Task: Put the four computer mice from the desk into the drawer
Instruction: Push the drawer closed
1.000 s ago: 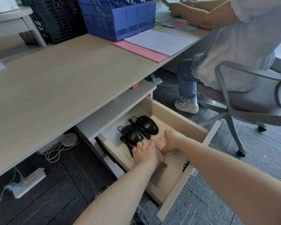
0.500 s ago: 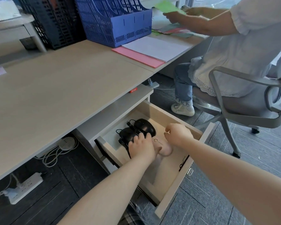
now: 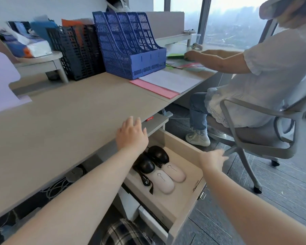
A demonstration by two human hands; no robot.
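Note:
The wooden drawer under the desk stands pulled out. Inside lie two black wired mice, one at the back and one nearer, with their cables bundled beside them. Two pale pink mice lie side by side in front of them, one to the right and one closer to me. My left hand hovers open over the desk's front edge, above the drawer's back. My right hand is open at the drawer's right wall, holding nothing.
The desk top carries a blue file rack, a black file rack and pink and white papers. A seated person on a grey office chair works to the right. Cables lie under the desk.
Both hands have come up out of the drawer and let go; the two pink mice now lie uncovered inside. My left hand rose to the desk edge, my right moved to the drawer's right wall.

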